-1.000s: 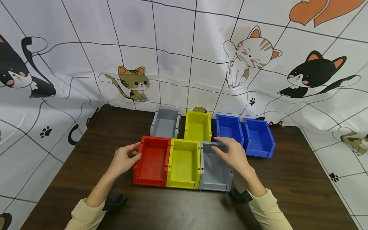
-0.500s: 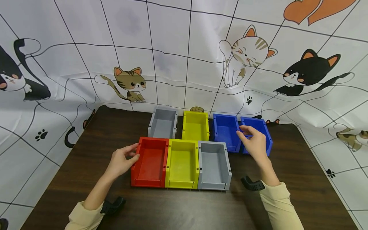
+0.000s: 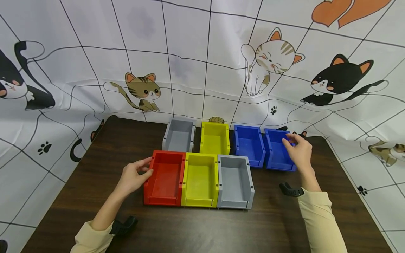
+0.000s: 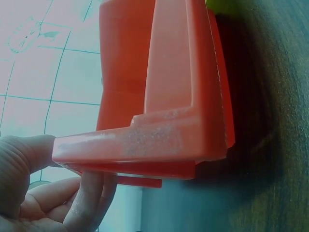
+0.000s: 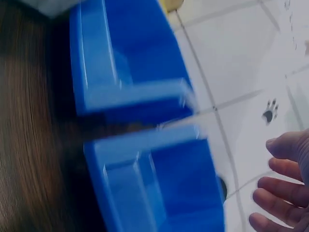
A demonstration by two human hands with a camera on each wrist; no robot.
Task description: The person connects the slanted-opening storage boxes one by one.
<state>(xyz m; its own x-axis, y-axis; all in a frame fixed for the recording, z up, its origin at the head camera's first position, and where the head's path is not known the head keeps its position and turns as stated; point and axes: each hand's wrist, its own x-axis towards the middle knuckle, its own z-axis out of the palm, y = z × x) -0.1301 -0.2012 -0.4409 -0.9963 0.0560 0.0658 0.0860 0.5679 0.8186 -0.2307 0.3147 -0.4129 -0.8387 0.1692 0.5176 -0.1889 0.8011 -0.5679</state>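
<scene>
At the left end of the front row, my left hand (image 3: 133, 176) pinches the side wall of a red storage bin (image 3: 166, 179). In the left wrist view, the thumb lies on one side of that wall (image 4: 96, 147) and the fingers on the other. A yellow bin (image 3: 200, 179) and a grey bin (image 3: 235, 181) stand against the red one in the same row. My right hand (image 3: 300, 153) hovers by the right-hand blue bin (image 3: 278, 154), fingers loosely bent and holding nothing. The right wrist view shows these fingers apart from the blue bins.
Behind the front row stand a second grey bin (image 3: 179, 135), a second yellow bin (image 3: 215, 137) and another blue bin (image 3: 249, 146). All rest on a dark wooden table (image 3: 196, 232). A white cat-print cloth (image 3: 190, 63) hangs along the back.
My right hand has moved right, from over the front grey bin, past the left blue bin, to the right-hand blue bin. My left hand stays at the red bin.
</scene>
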